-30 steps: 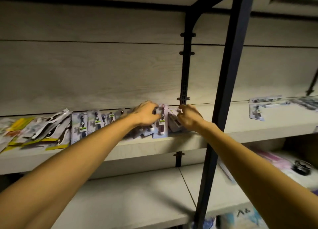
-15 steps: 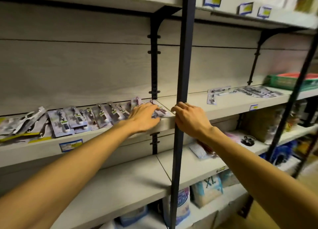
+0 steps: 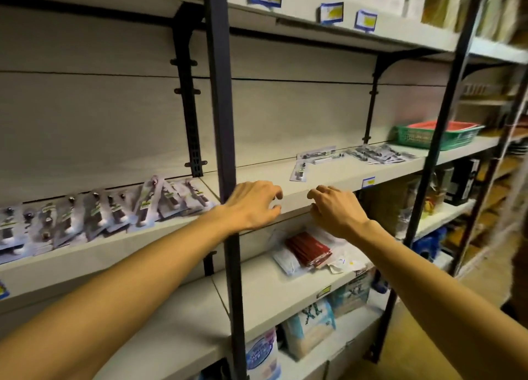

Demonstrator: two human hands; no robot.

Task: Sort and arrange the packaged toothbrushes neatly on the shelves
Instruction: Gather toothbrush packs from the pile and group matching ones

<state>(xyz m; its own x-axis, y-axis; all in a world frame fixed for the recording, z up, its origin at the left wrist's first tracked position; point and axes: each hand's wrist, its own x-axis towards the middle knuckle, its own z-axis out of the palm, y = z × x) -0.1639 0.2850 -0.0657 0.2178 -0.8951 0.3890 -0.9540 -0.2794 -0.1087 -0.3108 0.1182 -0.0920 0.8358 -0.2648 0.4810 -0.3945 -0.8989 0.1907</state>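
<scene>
A row of overlapping grey packaged items (image 3: 108, 211) leans along the left part of the middle shelf (image 3: 323, 179). More packages (image 3: 354, 155) lie scattered flat farther right on the same shelf, one loose pack (image 3: 298, 171) nearest. My left hand (image 3: 254, 205) hovers at the shelf's front edge just right of the black upright post (image 3: 223, 122), fingers loosely curled, holding nothing. My right hand (image 3: 337, 208) is beside it at the shelf edge, fingers also loosely curled and empty. Both hands are apart from all packages.
A green basket with a red tray (image 3: 434, 134) stands at the shelf's far right. The shelf below holds a red packet (image 3: 308, 249) and white packs. Bags marked XL (image 3: 311, 325) sit lower down. A second black post (image 3: 440, 139) stands right.
Both hands let go of the packages in the left row and moved right along the shelf edge past the post. The view swung right, bringing the scattered packages and basket closer.
</scene>
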